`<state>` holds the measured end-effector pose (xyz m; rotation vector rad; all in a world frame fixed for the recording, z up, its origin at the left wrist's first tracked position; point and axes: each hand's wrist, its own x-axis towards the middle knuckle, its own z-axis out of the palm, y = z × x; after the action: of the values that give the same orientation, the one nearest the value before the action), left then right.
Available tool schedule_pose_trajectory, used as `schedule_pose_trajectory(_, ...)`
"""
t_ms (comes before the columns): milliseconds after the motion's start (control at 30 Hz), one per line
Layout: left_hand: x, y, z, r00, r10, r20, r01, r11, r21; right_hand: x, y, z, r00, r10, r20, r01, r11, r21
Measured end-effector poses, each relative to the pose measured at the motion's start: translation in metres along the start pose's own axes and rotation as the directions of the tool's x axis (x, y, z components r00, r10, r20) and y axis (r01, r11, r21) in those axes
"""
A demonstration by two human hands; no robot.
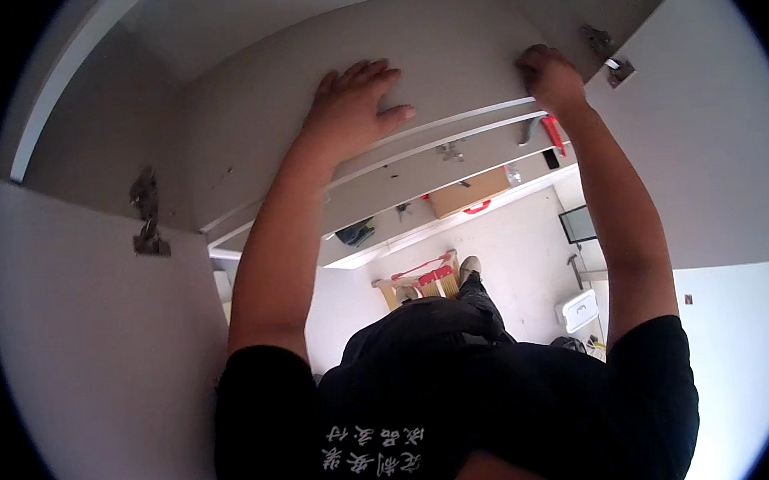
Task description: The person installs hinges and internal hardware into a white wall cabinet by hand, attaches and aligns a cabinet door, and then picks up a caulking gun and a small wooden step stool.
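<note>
My left hand [353, 108] lies on the grey bottom panel [443, 53] of a wall cabinet, its fingers stretched out and the thumb apart. To the right, near the panel's front edge and the side wall, is my right hand [553, 78]. Its fingers are curled in against the panel, and whatever they may hold is hidden. A metal hinge [608, 55] sits on the cabinet's right side, just beyond that hand. Another hinge [148, 212] is fixed at the left side.
Cabinet doors stand open at left [80, 350] and right [708, 146]. Below, a counter carries a brown box [475, 191], a red-handled tool [555, 134] and small parts. I stand on a stepladder [418, 275]. A white container [578, 311] is on the floor.
</note>
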<state>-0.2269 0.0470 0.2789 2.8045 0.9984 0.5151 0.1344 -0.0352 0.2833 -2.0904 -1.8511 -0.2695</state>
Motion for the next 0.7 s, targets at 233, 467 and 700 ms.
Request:
schedule_pose_trajectory(233, -0.002, -0.009, 0.000, 1.000, -0.008, -0.006, 0.008, 0.999, -0.053, 0.000, -0.005, 0.007, 0.999, 0.037, -0.039, -0.042, 0.992, -0.123)
schedule_pose_trajectory(467, -0.002, -0.005, 0.001, 0.999, -0.044, 0.027, 0.045, 0.998, -0.037, -0.010, 0.018, 0.020, 1.000, 0.011, 0.004, -0.010, 0.996, -0.085)
schedule_pose_trajectory(700, -0.005, -0.014, -0.005, 0.998, -0.041, 0.053, 0.042, 0.999, -0.018, -0.156, -0.004, 0.077, 0.880, 0.019, -0.475, 0.028, 0.995, 0.091)
